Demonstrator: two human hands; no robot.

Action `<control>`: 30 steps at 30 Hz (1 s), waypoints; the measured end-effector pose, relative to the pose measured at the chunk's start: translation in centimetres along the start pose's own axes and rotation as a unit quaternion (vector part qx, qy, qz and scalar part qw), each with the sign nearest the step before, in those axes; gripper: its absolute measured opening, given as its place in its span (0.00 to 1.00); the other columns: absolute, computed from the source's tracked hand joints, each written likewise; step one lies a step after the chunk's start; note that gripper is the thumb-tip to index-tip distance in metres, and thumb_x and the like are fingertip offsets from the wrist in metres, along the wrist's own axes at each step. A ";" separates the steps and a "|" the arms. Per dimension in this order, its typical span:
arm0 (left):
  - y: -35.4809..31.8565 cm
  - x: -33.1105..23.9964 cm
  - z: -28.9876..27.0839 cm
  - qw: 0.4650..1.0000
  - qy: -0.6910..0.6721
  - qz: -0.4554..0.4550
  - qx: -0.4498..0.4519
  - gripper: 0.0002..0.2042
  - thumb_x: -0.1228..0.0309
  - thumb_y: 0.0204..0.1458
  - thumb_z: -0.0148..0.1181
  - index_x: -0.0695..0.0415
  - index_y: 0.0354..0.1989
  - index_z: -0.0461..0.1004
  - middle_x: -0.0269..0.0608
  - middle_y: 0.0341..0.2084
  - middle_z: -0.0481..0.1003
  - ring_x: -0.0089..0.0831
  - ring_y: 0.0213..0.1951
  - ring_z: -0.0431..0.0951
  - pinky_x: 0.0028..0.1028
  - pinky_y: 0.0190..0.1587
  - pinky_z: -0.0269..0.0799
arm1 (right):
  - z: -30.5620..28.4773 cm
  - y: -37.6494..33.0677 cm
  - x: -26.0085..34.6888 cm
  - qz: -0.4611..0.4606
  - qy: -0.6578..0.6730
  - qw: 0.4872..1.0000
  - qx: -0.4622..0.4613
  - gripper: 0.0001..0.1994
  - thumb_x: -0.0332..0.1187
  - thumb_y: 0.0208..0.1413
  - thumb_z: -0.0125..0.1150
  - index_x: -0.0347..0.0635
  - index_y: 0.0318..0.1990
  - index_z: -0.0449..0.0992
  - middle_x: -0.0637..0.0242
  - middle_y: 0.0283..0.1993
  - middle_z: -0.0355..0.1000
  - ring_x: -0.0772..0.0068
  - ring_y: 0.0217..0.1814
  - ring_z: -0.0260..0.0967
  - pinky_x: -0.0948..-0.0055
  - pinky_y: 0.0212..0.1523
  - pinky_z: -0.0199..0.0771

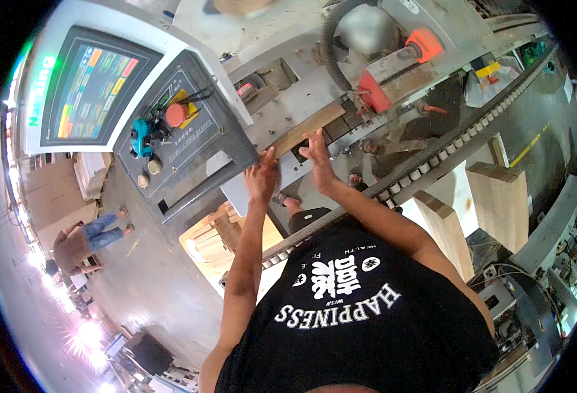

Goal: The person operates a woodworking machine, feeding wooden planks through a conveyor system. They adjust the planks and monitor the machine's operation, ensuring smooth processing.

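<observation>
Both forearms reach up from the lower frame to mid-frame. The left hand (262, 175) presses flat, fingers open, on the near end of a wooden board (307, 130). The right hand (318, 156), also open, rests on its edge. Beyond, upper left, sits a control panel (170, 128).

board (301, 133) on machine bed (288, 98) | control panel (177, 128) left | blocks (498, 203) right

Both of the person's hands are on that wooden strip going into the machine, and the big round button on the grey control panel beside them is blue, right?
Not quite: the round button on the control panel is red, as the head view shows. The rest holds: the left hand and right hand both touch the wooden strip.
</observation>
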State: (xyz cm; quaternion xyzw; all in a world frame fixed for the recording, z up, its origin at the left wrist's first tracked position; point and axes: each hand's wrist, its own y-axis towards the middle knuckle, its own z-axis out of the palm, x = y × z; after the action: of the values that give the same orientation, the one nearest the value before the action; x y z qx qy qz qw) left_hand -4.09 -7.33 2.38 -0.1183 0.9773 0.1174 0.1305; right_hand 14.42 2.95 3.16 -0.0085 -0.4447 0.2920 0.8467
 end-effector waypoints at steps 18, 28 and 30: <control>9.4 -12.8 6.9 0.994 0.081 0.067 -0.001 0.31 0.68 0.56 0.66 0.42 0.71 0.72 0.39 0.53 0.73 0.46 0.56 0.72 0.49 0.63 0.59 | -6.7 -7.3 10.4 -0.067 -0.351 0.930 0.091 0.22 0.39 0.62 0.71 0.45 0.61 0.75 0.55 0.80 0.60 0.52 0.81 0.57 0.58 0.77 0.59; 12.0 -13.9 8.2 0.997 -0.006 0.043 -0.065 0.17 0.62 0.61 0.66 0.45 0.59 0.79 0.37 0.54 0.76 0.44 0.62 0.70 0.51 0.67 0.55 | -16.9 -27.4 28.9 0.080 -0.790 0.598 -0.108 0.47 0.46 0.49 0.81 0.38 0.74 0.65 0.49 0.78 0.62 0.48 0.80 0.60 0.50 0.79 0.59; 10.5 -13.2 8.7 0.996 -0.019 0.018 -0.089 0.17 0.62 0.62 0.66 0.44 0.59 0.79 0.36 0.54 0.76 0.43 0.62 0.70 0.51 0.67 0.55 | -19.8 -31.6 28.9 0.123 -0.815 0.534 -0.188 0.48 0.44 0.46 0.82 0.38 0.74 0.65 0.47 0.77 0.63 0.47 0.77 0.64 0.51 0.75 0.65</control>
State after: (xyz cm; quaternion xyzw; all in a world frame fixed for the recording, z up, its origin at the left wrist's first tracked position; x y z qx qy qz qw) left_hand 7.53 7.47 0.06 -0.1092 0.9624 0.2083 0.1363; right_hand 57.37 -3.91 21.45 0.0194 -0.9815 0.1829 0.0527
